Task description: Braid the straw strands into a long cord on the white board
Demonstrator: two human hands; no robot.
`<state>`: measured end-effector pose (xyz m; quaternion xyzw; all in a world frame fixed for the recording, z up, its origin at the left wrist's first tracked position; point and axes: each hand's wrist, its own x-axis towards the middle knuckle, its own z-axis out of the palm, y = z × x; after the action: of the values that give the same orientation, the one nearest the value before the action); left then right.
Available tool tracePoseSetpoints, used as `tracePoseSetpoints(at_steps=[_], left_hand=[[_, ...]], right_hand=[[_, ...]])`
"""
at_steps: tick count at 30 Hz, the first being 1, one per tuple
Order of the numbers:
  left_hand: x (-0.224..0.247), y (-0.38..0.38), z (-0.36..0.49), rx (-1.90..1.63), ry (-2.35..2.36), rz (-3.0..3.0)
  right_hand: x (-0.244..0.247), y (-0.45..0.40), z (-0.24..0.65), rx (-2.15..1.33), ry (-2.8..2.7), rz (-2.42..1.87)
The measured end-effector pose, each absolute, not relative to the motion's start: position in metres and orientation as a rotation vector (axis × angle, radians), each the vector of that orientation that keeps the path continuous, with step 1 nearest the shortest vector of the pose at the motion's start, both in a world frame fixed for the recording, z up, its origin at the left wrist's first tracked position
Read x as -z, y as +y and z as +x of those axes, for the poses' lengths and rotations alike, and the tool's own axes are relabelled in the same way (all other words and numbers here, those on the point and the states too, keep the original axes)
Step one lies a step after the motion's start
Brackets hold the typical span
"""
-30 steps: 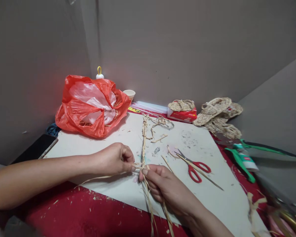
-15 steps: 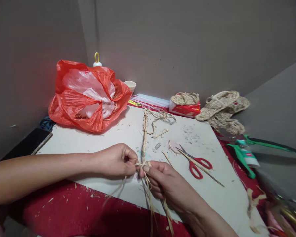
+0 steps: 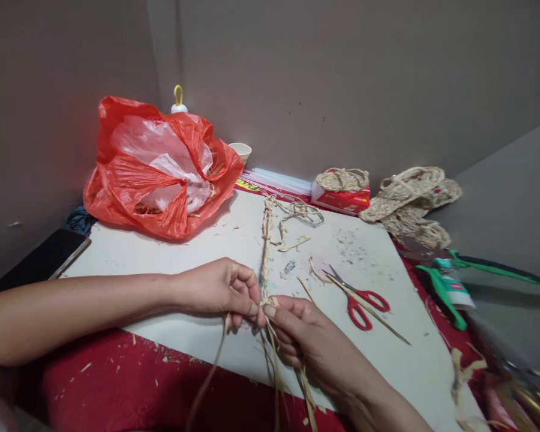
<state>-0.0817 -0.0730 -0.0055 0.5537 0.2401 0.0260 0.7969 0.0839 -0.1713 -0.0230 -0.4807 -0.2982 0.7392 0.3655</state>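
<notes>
A narrow straw braid runs up the white board, its near end pinched between my two hands. My right hand is closed on that end, thumb on top, and loose straw strands hang from it toward the front edge. At the braid's left side, my left hand is closed with thumb and fingertips together on a straw strand that trails down over the red cloth. Scissors with red handles lie to the right, across a long straw piece.
An open red plastic bag stands at the back left, near a black phone. Coiled straw cord rests on a red packet; more braided bundles lie beside it. A green-handled tool and a bottle are at the right.
My left hand has shifted right, closer to my right hand, and its fingers have turned. The strand from it now hangs more plainly. My right hand stays on the braid; the view has shifted slightly.
</notes>
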Motion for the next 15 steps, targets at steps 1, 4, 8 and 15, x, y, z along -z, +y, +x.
tracePoseSetpoints(at_steps=[1, 4, 8, 15], left_hand=[[0.006, -0.072, -0.082, -0.059, 0.511, 1.174], [0.009, -0.071, -0.082, -0.074, 0.532, 1.12], [0.013, -0.07, -0.079, -0.05, 0.569, 1.103], [0.007, -0.058, -0.076, -0.007, 0.542, 1.444]], right_hand=[[0.023, -0.171, 0.084, -1.902, -0.77, -1.244], [0.022, -0.171, 0.084, -1.911, -0.781, -1.268], [0.022, -0.17, 0.084, -1.908, -0.79, -1.276], [0.024, -0.172, 0.087, -1.873, -0.895, -1.313]])
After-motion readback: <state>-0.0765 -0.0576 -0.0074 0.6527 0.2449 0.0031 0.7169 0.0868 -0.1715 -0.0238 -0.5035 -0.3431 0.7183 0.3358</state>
